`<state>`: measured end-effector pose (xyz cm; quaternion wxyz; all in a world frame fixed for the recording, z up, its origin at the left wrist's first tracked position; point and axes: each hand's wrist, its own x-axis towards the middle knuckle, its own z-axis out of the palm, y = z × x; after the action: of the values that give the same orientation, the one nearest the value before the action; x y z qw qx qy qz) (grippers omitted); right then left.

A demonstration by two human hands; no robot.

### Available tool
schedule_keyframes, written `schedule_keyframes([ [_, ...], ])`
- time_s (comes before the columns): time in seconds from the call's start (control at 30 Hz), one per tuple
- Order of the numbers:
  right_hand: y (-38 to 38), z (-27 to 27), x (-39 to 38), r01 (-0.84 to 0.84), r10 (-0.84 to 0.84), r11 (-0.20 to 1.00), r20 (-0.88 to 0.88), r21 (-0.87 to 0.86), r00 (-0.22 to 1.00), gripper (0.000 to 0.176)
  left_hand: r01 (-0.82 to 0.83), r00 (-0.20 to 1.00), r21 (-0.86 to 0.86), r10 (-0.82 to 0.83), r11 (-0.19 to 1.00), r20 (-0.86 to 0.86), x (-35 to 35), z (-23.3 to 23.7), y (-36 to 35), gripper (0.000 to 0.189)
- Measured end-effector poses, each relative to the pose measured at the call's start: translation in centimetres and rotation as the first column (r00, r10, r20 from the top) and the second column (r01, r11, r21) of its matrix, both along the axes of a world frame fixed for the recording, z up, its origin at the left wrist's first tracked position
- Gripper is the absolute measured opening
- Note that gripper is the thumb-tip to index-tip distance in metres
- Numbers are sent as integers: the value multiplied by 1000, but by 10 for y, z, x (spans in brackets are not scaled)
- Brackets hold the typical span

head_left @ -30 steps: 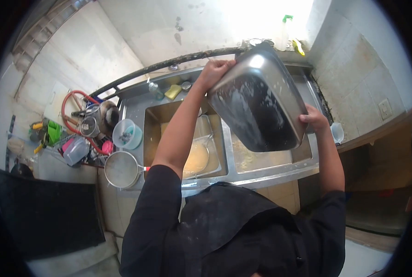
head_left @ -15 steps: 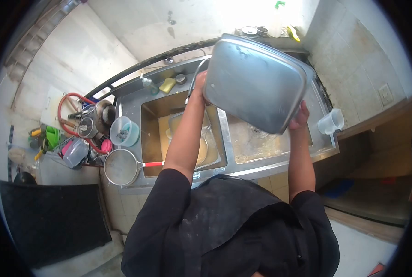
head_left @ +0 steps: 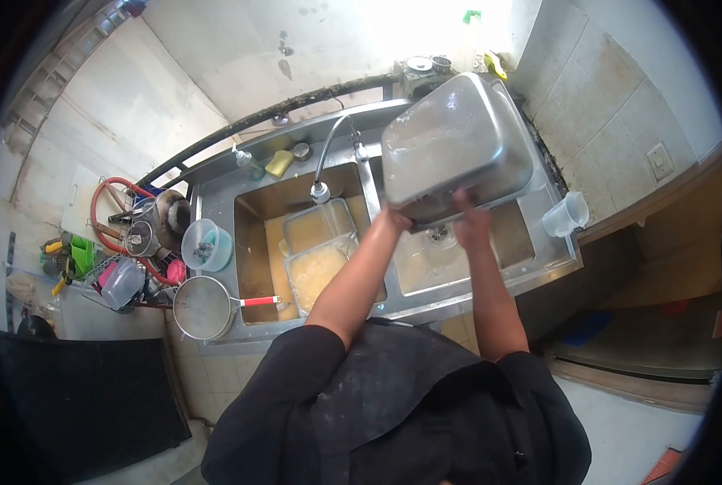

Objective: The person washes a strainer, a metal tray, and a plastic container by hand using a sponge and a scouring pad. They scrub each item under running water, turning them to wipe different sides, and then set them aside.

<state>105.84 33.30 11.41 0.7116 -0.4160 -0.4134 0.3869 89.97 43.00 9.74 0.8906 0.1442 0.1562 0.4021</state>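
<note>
Both hands are up on the pan (head_left: 458, 141), a big steel one, held bottom-up and tilted above the right basin (head_left: 426, 265). The left hand (head_left: 399, 218) clamps the near rim at its left corner. The right hand (head_left: 468, 217) grasps the same rim just beside it, fingers running up against the pan's side. Directly below the grip, the drain (head_left: 440, 235) shows in the wet basin floor. To the left of the grip, the tap (head_left: 326, 162) hangs its spout over trays (head_left: 319, 250) sitting in yellowish water in the left basin. Further left of the hands, a strainer (head_left: 203, 307) with a red handle lies at the counter's edge, with a blue bowl (head_left: 205, 245) just beyond it. To the right of the grip, a clear jug (head_left: 565, 215) stands on the sink's corner, apart from the pan.
</note>
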Motion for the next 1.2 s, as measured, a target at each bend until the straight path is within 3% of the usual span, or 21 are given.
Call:
schedule_keyframes([
  [0.03,-5,32,-34,-47,40,997,-122,-58,992,48,3,1000,10,-3,1000,1,9,31,-15,41],
  [0.1,-10,49,-56,-64,56,997,-144,-53,988,43,77,982,-121,-54,990,182,23,66,-37,47],
  [0.23,-20,59,-41,-70,68,995,-32,-77,997,46,249,968,-167,-239,954,81,22,26,-15,57],
  [0.3,-31,63,-27,-78,81,993,29,-88,996,53,237,956,-110,-252,965,-149,1,17,-20,70],
  [0.4,-62,79,-8,-65,113,975,218,-214,969,32,376,925,-209,-378,902,35,-35,-4,-22,81],
  [0.47,-75,77,4,-328,481,846,335,-421,810,29,340,926,-280,-372,898,-66,-51,1,-28,85],
  [0.5,-76,66,6,-311,511,849,513,-428,689,23,309,942,-200,-327,930,-69,-57,6,-34,86],
  [0.53,-76,57,7,-308,511,847,505,-434,695,23,273,957,-115,-282,955,-68,-65,8,-37,87],
  [0.57,-77,50,8,-271,506,862,750,-428,426,20,182,968,33,-173,983,-183,-76,-14,-37,84],
  [0.6,-80,44,7,-243,444,878,891,-412,95,19,130,980,2,-128,992,-151,-86,-28,-36,84],
  [0.67,-84,35,4,-241,487,857,869,-456,87,21,29,990,-85,-40,996,-137,-108,-35,-41,86],
  [0.73,-86,22,4,-231,483,832,863,-504,-146,18,76,994,-184,-88,980,-60,-140,-21,-58,96],
  [0.8,-88,0,8,-291,431,828,876,-480,-218,17,133,990,-192,-140,972,-23,-164,-41,-68,105],
  [0.83,-89,-12,7,-355,362,819,886,-450,-289,15,140,936,-115,-170,983,-309,-173,-51,-74,102],
  [0.87,-89,-20,3,-361,369,813,884,-457,-288,15,171,805,-42,-164,984,-570,-179,-51,-80,99],
  [0.9,-88,-27,-1,-399,326,812,898,-427,-297,18,78,798,-128,-138,989,-586,-184,-48,-88,70],
  [0.97,-88,-30,-11,-443,291,799,906,-406,-306,20,111,742,-104,-152,988,-653,-202,-57,-92,59],
  [1.0,-87,-25,-18,-447,378,772,892,-451,-248,25,152,681,-75,-160,986,-714,-210,-64,-95,49],
  [1.07,-82,-24,-27,-464,469,729,861,-503,-196,30,134,663,-69,-142,989,-735,-215,-81,-105,46],
  [1.13,-69,-27,-29,-432,724,554,668,-712,-172,38,70,649,30,-23,997,-761,-218,-96,-113,35],
  [1.2,-55,-33,-25,-436,777,517,618,-737,-123,39,60,617,7,-31,998,-786,-219,-95,-118,41],
])
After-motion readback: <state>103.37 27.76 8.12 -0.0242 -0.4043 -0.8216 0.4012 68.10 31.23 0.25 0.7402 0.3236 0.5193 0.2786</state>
